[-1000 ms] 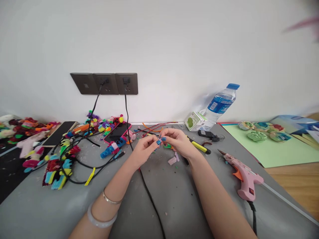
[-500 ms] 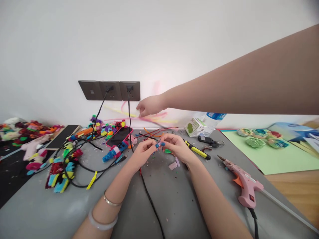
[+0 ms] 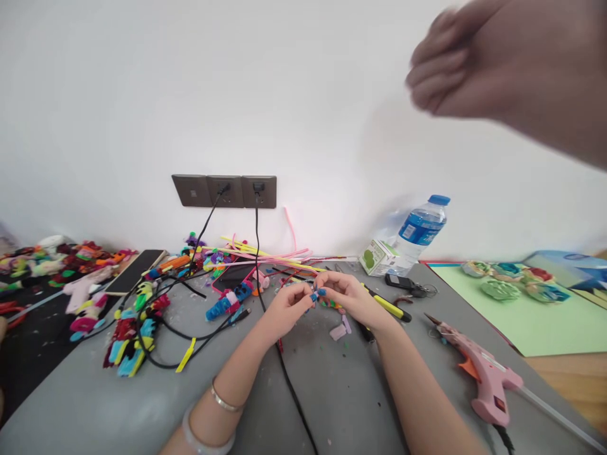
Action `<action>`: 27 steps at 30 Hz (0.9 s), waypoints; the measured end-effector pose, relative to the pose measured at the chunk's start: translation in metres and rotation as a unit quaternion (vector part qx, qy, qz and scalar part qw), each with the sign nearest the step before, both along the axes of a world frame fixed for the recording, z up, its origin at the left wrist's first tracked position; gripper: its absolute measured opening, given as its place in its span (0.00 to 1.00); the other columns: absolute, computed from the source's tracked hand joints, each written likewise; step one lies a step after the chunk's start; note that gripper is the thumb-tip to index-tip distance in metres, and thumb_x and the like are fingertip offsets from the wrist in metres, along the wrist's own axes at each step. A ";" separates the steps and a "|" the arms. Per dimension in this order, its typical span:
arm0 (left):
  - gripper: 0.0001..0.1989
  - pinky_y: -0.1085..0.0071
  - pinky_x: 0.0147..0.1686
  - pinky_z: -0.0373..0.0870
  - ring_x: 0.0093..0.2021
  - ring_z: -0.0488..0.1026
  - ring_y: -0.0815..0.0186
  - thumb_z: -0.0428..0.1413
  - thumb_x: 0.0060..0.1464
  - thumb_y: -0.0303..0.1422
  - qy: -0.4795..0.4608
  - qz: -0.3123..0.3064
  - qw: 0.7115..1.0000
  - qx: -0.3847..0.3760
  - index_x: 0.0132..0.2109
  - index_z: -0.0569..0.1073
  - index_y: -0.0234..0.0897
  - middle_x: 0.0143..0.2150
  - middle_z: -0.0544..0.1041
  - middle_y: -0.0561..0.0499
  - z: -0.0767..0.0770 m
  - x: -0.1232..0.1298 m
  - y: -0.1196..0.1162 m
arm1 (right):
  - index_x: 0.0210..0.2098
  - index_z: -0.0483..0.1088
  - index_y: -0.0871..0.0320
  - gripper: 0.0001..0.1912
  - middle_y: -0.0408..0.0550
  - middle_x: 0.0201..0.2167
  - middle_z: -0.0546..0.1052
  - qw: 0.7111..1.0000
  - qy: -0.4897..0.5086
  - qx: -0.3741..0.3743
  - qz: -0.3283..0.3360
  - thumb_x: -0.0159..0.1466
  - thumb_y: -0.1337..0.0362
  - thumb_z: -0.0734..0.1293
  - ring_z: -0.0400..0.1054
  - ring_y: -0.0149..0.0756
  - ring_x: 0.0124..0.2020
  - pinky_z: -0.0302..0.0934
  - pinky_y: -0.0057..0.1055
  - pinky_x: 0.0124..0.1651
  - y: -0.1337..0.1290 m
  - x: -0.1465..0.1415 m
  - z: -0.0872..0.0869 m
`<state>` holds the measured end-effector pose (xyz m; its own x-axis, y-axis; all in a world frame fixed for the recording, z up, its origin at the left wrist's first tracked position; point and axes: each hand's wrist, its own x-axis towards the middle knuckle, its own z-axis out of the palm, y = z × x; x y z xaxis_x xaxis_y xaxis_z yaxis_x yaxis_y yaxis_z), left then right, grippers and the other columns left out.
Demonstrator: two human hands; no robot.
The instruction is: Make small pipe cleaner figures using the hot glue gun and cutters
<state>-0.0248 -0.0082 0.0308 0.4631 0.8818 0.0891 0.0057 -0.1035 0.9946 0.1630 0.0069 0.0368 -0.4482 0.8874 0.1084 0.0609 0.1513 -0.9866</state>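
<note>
Grey tabletop (image 3: 341, 414): littered, lower frame.
Left hand (image 3: 288, 308): fingertips pinched, centre.
Right hand (image 3: 351, 299): likewise pinched, just beside.
Tiny piece (image 3: 314, 303): mostly hidden, gripped between both hands' fingertips.

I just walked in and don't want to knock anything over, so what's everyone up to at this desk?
The left hand and right hand of the person wearing the camera meet with fingertips pinched, too small to tell on what. A co-worker's hand is in the air at upper right, blurred. Pink and yellow strips lie by the wall below the sockets. A pink glue gun lies on the desk at right.
</note>
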 end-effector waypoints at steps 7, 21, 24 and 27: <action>0.17 0.74 0.25 0.50 0.26 0.54 0.71 0.54 0.56 0.46 0.007 0.004 1.000 -0.001 0.29 0.64 0.36 0.25 0.59 0.57 0.001 -0.002 0.000 | 0.38 0.72 0.58 0.17 0.47 0.30 0.75 0.999 0.019 -0.037 0.001 0.60 0.51 0.72 0.65 0.31 0.28 0.48 0.23 0.20 0.005 0.009 -0.009; 0.15 0.75 0.24 0.56 0.26 0.61 0.71 0.57 0.54 0.45 0.068 0.041 0.997 -0.024 0.35 0.70 0.36 0.28 0.68 0.54 -0.005 -0.002 0.005 | 0.35 0.70 0.58 0.15 0.43 0.29 0.69 0.997 -0.068 0.041 -0.008 0.65 0.50 0.67 0.57 0.29 0.26 0.53 0.26 0.26 0.003 0.004 -0.002; 0.13 0.75 0.25 0.57 0.26 0.62 0.71 0.56 0.55 0.42 0.078 0.038 0.996 -0.020 0.34 0.70 0.35 0.28 0.68 0.55 -0.008 -0.002 0.005 | 0.35 0.70 0.58 0.14 0.42 0.28 0.69 0.996 -0.083 0.041 -0.010 0.64 0.52 0.67 0.56 0.28 0.25 0.54 0.26 0.26 0.006 0.004 -0.004; 0.11 0.74 0.26 0.60 0.26 0.63 0.70 0.54 0.57 0.39 0.118 0.035 0.992 0.010 0.33 0.71 0.35 0.27 0.69 0.54 -0.012 -0.004 0.005 | 0.34 0.71 0.58 0.14 0.43 0.27 0.70 0.996 -0.084 0.023 0.002 0.62 0.52 0.69 0.59 0.29 0.25 0.55 0.26 0.26 0.007 0.006 -0.004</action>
